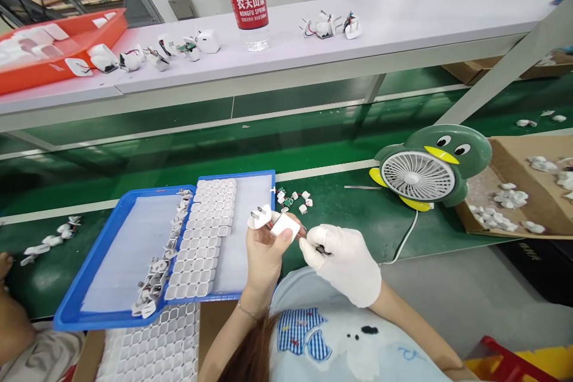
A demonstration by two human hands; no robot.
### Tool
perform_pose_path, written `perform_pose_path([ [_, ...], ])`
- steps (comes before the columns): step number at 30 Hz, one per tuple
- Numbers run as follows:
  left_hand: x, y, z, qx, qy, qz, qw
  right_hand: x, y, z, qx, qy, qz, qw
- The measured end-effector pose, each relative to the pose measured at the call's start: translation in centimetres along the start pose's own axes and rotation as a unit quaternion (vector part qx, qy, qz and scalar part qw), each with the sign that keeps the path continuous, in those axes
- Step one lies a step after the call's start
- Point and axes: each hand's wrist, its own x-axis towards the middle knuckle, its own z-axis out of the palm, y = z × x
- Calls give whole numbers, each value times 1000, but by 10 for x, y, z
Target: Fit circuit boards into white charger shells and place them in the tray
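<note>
At the right edge of the blue tray (pixel 253 194), a white casing (pixel 286 225) is grasped between the thumb and fingers of the left hand (pixel 263 256), with a pronged white cap (pixel 263 218) held beside it. Right of the tray, the grip of the gloved right hand (pixel 342 262) is clenched on a slim dark item (pixel 323 250), its kind unclear. The casing is probably light, stiff and slightly slippery, best held by its flat sides, with pressure kept off the cap's prongs, which may be bent
</note>
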Motion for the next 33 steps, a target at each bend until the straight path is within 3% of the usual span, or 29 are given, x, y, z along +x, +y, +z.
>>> perform_pose_path([
  [4, 1, 3, 1, 5, -1, 5, 1000, 2, 2, -1, 1, 1, -11, 1000],
  [7, 3, 4, 1, -15, 16, -14, 1000, 5, 5, -2, 34, -35, -18, 999],
  [13, 16, -8, -11, -90, 129, -130, 979, 8, 6, -19, 91, -132, 65, 985],
  [16, 25, -18, -24, -102, 183, -172, 962, 3, 18, -23, 80, -186, 128, 971],
  [19, 30, -26, -38, -90, 208, -186, 956, -12, 48, -4, 47, -256, 208, 943],
  [23, 18, -35, -58, -57, 212, -189, 957, -52, 95, 46, -15, -359, 285, 888],
  [26, -1, -43, -82, -9, 243, -172, 955, -89, 115, 75, -52, -417, 257, 870],
  [28, -13, -47, -108, 35, 289, -160, 943, -111, 123, 86, -68, -452, 231, 859],
  [31, -23, -41, -163, 116, 375, -151, 907, -131, 131, 98, -94, -479, 175, 855],
  [33, -22, -25, -207, 172, 425, -146, 877, -133, 136, 107, -117, -487, 132, 855],
])
